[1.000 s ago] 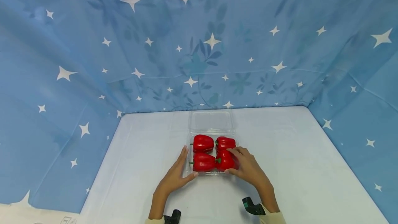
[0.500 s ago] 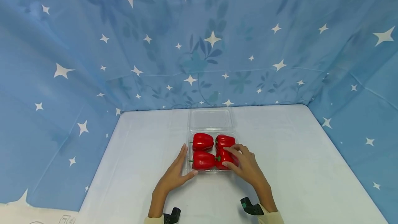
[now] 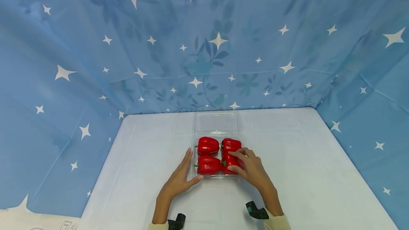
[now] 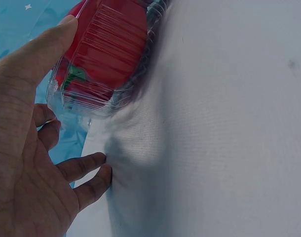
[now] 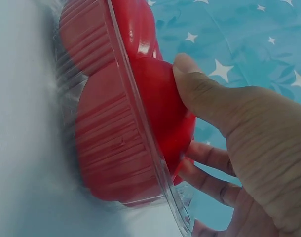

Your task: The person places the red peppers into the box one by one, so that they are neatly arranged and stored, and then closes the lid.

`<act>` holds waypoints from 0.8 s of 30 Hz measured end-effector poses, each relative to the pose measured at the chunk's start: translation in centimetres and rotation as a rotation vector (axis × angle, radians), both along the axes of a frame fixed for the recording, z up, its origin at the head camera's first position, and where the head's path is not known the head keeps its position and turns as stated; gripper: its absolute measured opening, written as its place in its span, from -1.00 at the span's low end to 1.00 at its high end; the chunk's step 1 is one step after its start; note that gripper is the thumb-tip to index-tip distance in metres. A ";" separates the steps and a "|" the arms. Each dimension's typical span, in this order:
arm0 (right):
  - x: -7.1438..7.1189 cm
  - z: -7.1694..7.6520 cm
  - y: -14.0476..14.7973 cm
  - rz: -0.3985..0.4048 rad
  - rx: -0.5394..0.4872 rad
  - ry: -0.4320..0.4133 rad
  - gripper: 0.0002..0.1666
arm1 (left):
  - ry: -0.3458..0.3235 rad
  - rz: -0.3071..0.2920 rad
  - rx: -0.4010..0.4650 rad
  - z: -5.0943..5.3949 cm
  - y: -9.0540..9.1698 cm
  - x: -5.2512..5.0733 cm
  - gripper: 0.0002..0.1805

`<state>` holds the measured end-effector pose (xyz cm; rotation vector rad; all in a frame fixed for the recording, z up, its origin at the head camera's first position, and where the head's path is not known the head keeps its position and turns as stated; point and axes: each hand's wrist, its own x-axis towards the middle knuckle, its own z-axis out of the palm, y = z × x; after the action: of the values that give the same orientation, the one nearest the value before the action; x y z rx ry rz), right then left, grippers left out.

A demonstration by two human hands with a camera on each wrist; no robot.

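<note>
A clear plastic clamshell container [image 3: 216, 176] stands on the table, its lid [image 3: 216, 122] folded back. Several red bell peppers with green stems lie inside. My right hand [image 3: 253, 169] holds the front right bell pepper [image 3: 227, 159], thumb near its front and fingers over the far side. In the right wrist view the thumb rests on that pepper [image 5: 163, 98] above the container's rim. My left hand [image 3: 179, 181] lies along the container's left side with straight fingers. Its thumb [image 4: 66, 32] touches the container's front edge. The front left bell pepper [image 3: 208, 165] is nearest to this hand.
Two more bell peppers, the back left one [image 3: 207, 146] and the back right one [image 3: 231, 144], fill the container's far row. Beyond the white-covered table [image 3: 153, 141] hangs a blue curtain [image 3: 204, 45] with white stars, which also borders both sides.
My right thumb has shifted from the front right pepper's near edge farther up onto it, and the fingers have moved slightly left. My left hand stays beside the container. The head view shifted slightly.
</note>
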<state>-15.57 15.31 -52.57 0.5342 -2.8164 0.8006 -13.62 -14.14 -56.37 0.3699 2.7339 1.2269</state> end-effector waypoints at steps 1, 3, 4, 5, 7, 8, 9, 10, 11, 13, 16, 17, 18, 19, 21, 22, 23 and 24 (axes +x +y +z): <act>0.0 0.0 0.0 0.002 -0.006 0.001 -0.35 | 0.003 0.000 0.001 0.0 0.0 0.0 0.11; 0.0 0.0 0.1 0.003 -0.018 0.004 -0.35 | 0.005 -0.004 -0.001 0.0 0.0 0.0 0.11; 0.1 0.0 0.1 0.003 -0.023 0.004 -0.34 | -0.001 -0.004 -0.002 0.0 0.0 0.0 0.10; 0.1 0.0 0.1 0.002 -0.030 0.000 -0.34 | 0.004 -0.004 0.000 0.0 0.0 0.0 0.10; 0.1 -0.1 0.2 0.000 -0.038 -0.011 -0.32 | 0.000 -0.002 0.003 -0.1 0.0 0.0 0.10; 0.1 -0.1 0.2 -0.002 -0.037 -0.018 -0.31 | 0.000 -0.002 0.003 -0.1 0.0 0.0 0.10; 0.1 -0.1 0.3 -0.005 -0.038 -0.025 -0.30 | 0.001 -0.002 0.007 -0.1 0.1 0.0 0.10; 0.1 -0.2 0.3 -0.006 -0.038 -0.030 -0.29 | 0.002 0.000 0.007 -0.1 0.1 0.0 0.10; 0.1 -0.2 0.3 -0.006 -0.040 -0.035 -0.29 | 0.003 0.002 0.010 -0.2 0.1 0.0 0.10; 0.1 -0.1 0.4 -0.003 -0.049 -0.038 -0.29 | 0.001 0.002 0.010 -0.2 0.1 0.0 0.10; 0.1 0.1 0.5 -0.003 -0.078 -0.036 -0.31 | -0.001 0.004 0.007 -0.3 0.1 0.0 0.11; 0.0 0.3 0.5 -0.002 -0.086 -0.033 -0.32 | -0.002 0.005 0.006 -0.3 0.1 0.0 0.11; -0.1 0.3 0.6 -0.004 -0.095 -0.031 -0.34 | 0.000 0.005 0.004 -0.3 0.0 0.0 0.11; -0.3 0.5 0.8 -0.008 -0.106 -0.030 -0.35 | 0.001 0.005 0.003 -0.3 0.0 0.0 0.11; -0.7 0.7 1.0 -0.017 -0.129 -0.037 -0.39 | 0.009 0.002 0.004 -0.4 0.0 0.0 0.11; -0.9 0.8 1.2 -0.020 -0.144 -0.043 -0.41 | 0.010 0.001 0.005 -0.4 0.0 0.0 0.11; -1.1 0.9 1.3 -0.024 -0.161 -0.057 -0.43 | 0.014 0.000 0.005 -0.5 -0.1 -0.1 0.11; -1.3 1.0 1.5 -0.027 -0.182 -0.067 -0.45 | 0.015 0.000 0.006 -0.6 -0.1 -0.1 0.11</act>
<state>-16.88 16.77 -51.53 0.4477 -2.7659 1.0745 -13.70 -14.23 -56.95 0.3808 2.7435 1.2375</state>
